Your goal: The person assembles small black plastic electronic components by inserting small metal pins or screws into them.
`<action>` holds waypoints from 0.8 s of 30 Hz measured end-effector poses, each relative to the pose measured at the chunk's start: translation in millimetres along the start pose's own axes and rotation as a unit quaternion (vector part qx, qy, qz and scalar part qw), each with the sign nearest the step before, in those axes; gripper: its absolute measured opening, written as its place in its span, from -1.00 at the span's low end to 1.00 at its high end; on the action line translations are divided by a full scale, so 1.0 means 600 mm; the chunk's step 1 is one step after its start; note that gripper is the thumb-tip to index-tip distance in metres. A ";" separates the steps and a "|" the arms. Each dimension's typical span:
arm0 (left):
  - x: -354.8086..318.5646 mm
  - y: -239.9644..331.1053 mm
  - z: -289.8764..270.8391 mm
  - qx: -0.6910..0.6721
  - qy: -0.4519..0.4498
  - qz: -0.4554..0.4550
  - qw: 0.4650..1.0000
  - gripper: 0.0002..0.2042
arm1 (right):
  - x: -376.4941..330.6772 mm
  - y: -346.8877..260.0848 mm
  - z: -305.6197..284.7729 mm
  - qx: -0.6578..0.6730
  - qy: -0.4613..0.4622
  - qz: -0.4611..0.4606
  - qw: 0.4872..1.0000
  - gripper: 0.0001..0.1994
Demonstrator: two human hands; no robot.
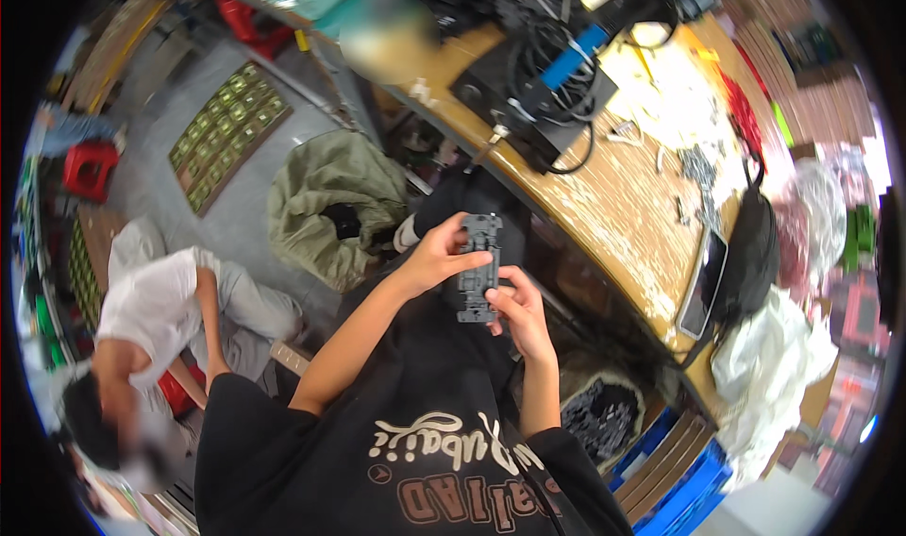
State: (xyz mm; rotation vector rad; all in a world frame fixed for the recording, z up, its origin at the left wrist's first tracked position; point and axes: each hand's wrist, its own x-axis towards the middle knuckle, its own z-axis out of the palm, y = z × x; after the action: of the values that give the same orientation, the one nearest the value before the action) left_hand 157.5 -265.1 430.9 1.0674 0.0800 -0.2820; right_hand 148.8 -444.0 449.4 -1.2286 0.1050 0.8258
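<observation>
A dark grey moulded plastic part [479, 270], long and narrow with raised ribs and wider ends, is held upright in front of my body. My left hand [440, 255] grips its upper left side, the thumb lying across its face. Lower down on the right, my right hand [519, 311] pinches its edge, thumb on the front and fingers partly hidden behind. Its back side is out of sight. The part looks like a toy vehicle chassis, though its exact kind is unclear.
A wooden workbench [585, 225] runs along my right, bearing a black box [491, 78] with cables, a phone [703, 286] and a black bag [750, 253]. An open sack [330, 196] lies ahead left. Below the bench sits a sack of dark parts [601, 418]. Another person [156, 295] sits left.
</observation>
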 end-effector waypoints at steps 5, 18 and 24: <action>-0.011 0.018 0.005 0.055 -0.031 0.000 0.998 -0.66 | -0.024 -0.003 0.029 0.000 0.020 -0.031 0.999 -0.76; 0.005 -0.030 -0.005 0.083 -0.066 -0.110 0.988 -0.58 | -0.144 0.060 -0.087 -0.342 0.328 -0.158 0.866 -0.80; 0.019 -0.068 -0.091 0.196 0.033 -0.197 0.960 -0.72 | -0.326 0.242 -0.233 -0.058 0.797 -0.217 0.561 -0.75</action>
State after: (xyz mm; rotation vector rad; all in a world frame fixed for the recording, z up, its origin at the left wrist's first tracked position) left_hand 161.4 -238.1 367.3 1.4548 0.3094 -0.6417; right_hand -29.7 -648.8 379.3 -1.6668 1.1772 -0.9802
